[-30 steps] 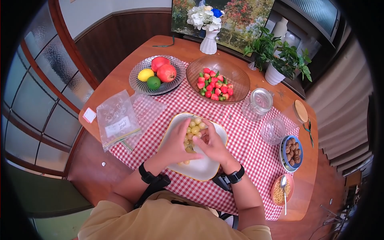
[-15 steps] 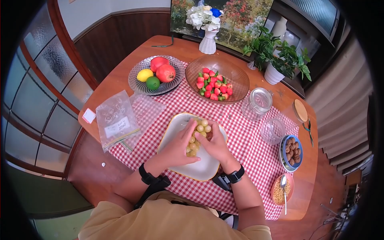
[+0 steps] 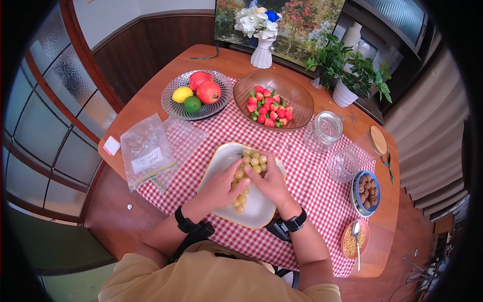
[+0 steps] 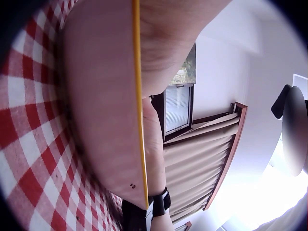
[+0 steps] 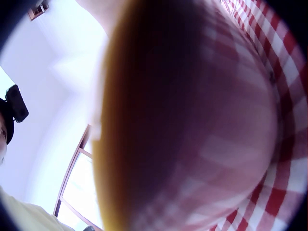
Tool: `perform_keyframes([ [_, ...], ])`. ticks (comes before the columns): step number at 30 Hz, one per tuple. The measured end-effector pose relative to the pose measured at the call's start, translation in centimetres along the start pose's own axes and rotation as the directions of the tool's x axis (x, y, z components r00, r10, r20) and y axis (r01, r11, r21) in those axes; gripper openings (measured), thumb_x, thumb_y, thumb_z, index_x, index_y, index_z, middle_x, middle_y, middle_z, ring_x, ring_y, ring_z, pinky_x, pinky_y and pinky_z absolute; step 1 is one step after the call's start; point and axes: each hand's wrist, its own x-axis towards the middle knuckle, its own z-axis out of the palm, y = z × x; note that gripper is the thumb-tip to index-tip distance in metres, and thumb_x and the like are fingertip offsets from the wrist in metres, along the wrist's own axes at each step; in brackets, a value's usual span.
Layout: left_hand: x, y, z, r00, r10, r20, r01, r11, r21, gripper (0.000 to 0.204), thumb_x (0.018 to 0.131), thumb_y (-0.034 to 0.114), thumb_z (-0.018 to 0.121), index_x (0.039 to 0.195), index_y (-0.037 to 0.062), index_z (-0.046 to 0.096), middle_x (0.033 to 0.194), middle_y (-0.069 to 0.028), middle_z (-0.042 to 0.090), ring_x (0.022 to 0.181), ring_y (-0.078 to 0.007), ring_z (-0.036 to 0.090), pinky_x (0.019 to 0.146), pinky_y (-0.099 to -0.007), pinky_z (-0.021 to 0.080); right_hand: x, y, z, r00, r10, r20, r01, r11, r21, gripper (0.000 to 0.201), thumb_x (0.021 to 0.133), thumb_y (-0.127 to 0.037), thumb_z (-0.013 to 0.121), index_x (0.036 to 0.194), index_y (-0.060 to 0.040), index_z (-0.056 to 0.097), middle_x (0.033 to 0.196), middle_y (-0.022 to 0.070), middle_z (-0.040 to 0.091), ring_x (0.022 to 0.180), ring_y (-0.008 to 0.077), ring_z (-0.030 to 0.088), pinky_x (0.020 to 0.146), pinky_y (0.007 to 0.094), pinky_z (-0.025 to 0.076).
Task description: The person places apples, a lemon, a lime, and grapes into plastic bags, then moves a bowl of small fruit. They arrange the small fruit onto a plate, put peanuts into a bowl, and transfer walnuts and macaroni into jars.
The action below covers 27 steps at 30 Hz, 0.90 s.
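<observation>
A bunch of pale green grapes (image 3: 256,168) lies over a white, yellow-rimmed tray (image 3: 257,216) in the head view. My left hand (image 3: 220,189) holds the bunch from the left, with lower grapes showing beside its thumb. From the right, my right hand (image 3: 272,182) curves round the upper part, its thumb against the grapes. Some fingertips are hidden behind the fruit. The tray's outer wall (image 4: 101,101) fills much of the left wrist view, the left palm (image 4: 168,43) just over its rim. The right wrist view mostly shows the tray's blurred side (image 5: 226,125).
Beyond the tray are a glass plate of fruit (image 3: 173,109) and an amber bowl of strawberries (image 3: 302,93). Plastic bags (image 3: 148,151) lie left. On the right stand glass jars (image 3: 323,132), a bowl of walnuts (image 3: 369,191) and an orange bowl with a spoon (image 3: 356,231).
The grapes have shifted and turned between my hands, and several lower grapes now show below the left thumb. Both hands stay over the tray, with their fingers moved slightly.
</observation>
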Motion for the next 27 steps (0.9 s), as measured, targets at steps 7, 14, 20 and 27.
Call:
perform_keyframes([
  [7,-0.2,1.2,-0.1,0.972,0.235,-0.023,-0.23,0.965,0.122,0.083,0.081,0.036,0.07,0.141,-0.0027,0.027,0.117,-0.0297,0.055,0.104,-0.0415,0.059,0.088,-0.0425,0.048,0.2,-0.5,0.0,0.996,0.086,0.005,-0.086,0.989,0.12,0.038,0.092,-0.02,0.063,0.118,-0.0012,0.041,0.104,0.0123,0.058,0.093,0.0155,0.059,0.078,0.0279,0.051],
  [14,0.0,0.5,-0.2,0.992,0.092,0.088,-0.091,0.996,-0.023,0.091,0.078,0.039,0.072,0.142,-0.0039,0.022,0.123,-0.0303,0.051,0.11,-0.0424,0.056,0.091,-0.0426,0.047,0.1,-0.1,-0.1,0.999,-0.037,0.002,0.037,0.999,0.028,0.04,0.086,-0.017,0.07,0.109,-0.0034,0.041,0.099,0.007,0.056,0.09,0.0125,0.057,0.078,0.0261,0.05],
  [20,-0.2,1.5,-0.4,0.983,0.17,0.073,-0.176,0.981,0.087,0.085,0.082,0.035,0.069,0.142,-0.0041,0.023,0.125,-0.0299,0.051,0.111,-0.0419,0.056,0.091,-0.0427,0.047,0.2,0.7,0.0,1.0,0.016,-0.007,-0.016,0.999,-0.031,0.04,0.089,-0.023,0.066,0.113,-0.0009,0.042,0.098,0.0095,0.058,0.089,0.0139,0.057,0.08,0.0279,0.049],
  [27,-0.1,0.3,0.1,0.989,0.147,0.027,-0.146,0.989,-0.011,0.078,0.084,0.032,0.068,0.14,-0.0044,0.027,0.119,-0.0288,0.055,0.107,-0.042,0.058,0.089,-0.0426,0.047,0.2,0.1,-0.2,0.999,0.047,-0.024,-0.045,0.996,0.075,0.032,0.09,-0.02,0.065,0.108,-0.0022,0.045,0.093,0.0078,0.058,0.087,0.0133,0.056,0.076,0.0274,0.049],
])
